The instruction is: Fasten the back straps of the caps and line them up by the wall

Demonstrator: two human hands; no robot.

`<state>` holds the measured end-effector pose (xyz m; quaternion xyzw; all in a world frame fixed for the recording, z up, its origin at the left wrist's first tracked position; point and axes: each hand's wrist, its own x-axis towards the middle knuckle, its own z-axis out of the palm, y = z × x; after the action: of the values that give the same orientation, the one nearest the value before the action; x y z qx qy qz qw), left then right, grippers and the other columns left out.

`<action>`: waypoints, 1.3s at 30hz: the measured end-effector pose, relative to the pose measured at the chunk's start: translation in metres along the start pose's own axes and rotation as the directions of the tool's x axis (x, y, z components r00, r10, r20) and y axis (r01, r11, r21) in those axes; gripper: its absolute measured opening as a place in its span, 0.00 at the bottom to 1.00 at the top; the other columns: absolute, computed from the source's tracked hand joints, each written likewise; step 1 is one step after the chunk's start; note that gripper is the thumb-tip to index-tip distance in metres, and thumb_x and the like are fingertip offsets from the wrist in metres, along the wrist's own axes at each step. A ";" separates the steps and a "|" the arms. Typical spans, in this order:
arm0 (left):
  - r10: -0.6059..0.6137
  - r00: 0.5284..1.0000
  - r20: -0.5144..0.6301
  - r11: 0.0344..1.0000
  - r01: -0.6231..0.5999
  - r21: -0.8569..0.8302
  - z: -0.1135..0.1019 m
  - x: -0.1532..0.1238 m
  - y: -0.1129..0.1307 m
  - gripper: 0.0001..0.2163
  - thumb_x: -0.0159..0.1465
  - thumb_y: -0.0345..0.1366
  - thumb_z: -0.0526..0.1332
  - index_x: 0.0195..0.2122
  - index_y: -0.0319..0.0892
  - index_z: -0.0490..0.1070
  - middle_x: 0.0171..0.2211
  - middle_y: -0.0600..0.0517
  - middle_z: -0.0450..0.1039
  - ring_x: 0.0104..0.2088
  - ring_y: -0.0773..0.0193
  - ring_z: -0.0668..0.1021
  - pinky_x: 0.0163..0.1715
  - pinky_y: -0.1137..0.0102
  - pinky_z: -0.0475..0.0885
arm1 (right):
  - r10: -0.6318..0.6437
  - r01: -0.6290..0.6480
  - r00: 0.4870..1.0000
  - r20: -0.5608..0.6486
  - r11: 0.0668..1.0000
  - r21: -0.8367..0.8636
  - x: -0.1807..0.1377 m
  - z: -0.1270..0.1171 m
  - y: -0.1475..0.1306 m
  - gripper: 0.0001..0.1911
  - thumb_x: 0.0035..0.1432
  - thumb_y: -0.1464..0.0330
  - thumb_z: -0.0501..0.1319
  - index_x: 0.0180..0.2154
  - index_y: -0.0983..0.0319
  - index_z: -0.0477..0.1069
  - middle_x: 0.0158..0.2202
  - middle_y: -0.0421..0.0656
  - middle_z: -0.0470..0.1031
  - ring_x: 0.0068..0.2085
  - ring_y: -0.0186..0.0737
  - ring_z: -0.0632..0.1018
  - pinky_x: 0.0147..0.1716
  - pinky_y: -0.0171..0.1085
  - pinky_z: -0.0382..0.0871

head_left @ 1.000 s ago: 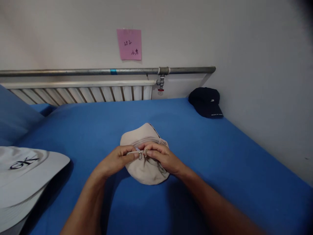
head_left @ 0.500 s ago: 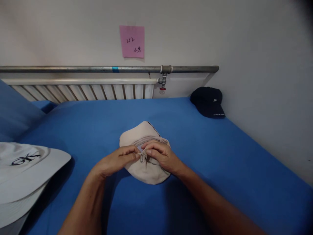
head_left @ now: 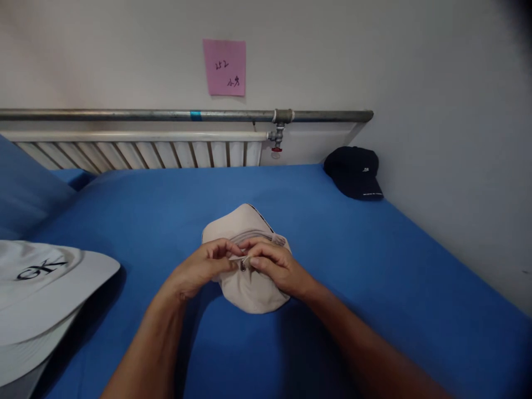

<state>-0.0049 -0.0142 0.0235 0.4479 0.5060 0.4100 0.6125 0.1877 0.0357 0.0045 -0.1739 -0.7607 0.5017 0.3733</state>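
Observation:
A beige cap (head_left: 245, 288) lies on the blue bed sheet (head_left: 332, 266) in the middle of the view, its back strap facing me. My left hand (head_left: 203, 266) pinches the thin beige strap from the left. My right hand (head_left: 272, 266) pinches the same strap from the right, right at its small metal buckle (head_left: 242, 265). The fingertips of both hands meet over the buckle and cover most of the strap.
A white bucket hat (head_left: 37, 293) with a black logo lies at the left edge. A dark navy cap (head_left: 354, 173) sits in the far right corner by the wall. Behind the bed run a radiator (head_left: 141, 154), a metal pipe (head_left: 124, 115) and a pink note (head_left: 224, 67).
My two hands have drawn closer together over the buckle, and the strap between them shows less. The cap has stayed in place.

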 end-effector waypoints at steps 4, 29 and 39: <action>-0.065 0.997 -0.031 0.985 0.059 -0.165 0.002 0.001 0.001 0.12 0.45 0.29 0.70 0.32 0.39 0.73 0.28 0.54 0.74 0.29 0.70 0.74 0.32 0.74 0.66 | -0.031 0.026 0.999 -0.045 0.995 -0.101 -0.001 0.001 0.000 0.06 0.59 0.70 0.58 0.32 0.59 0.74 0.44 0.45 0.75 0.47 0.42 0.76 0.50 0.45 0.67; -0.065 0.992 -0.112 0.992 0.051 -0.117 0.008 0.004 -0.003 0.14 0.45 0.29 0.70 0.32 0.39 0.70 0.25 0.56 0.73 0.24 0.72 0.73 0.25 0.76 0.66 | -0.240 0.141 0.963 -0.119 0.834 -0.534 -0.006 0.016 -0.004 0.08 0.49 0.79 0.56 0.26 0.60 0.63 0.40 0.48 0.74 0.43 0.41 0.77 0.42 0.40 0.73; -0.039 0.994 -0.105 0.995 0.030 -0.092 0.008 0.002 -0.003 0.14 0.45 0.29 0.71 0.32 0.39 0.70 0.24 0.58 0.71 0.24 0.73 0.71 0.25 0.75 0.64 | -0.197 0.073 0.966 -0.169 0.832 -0.549 -0.006 0.024 -0.005 0.07 0.50 0.78 0.57 0.26 0.61 0.64 0.37 0.48 0.74 0.40 0.42 0.77 0.40 0.41 0.73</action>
<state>0.0033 -0.0137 0.0211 0.3883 0.5266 0.4452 0.6113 0.1744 0.0145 0.0015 -0.2713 -0.8354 0.2180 0.4254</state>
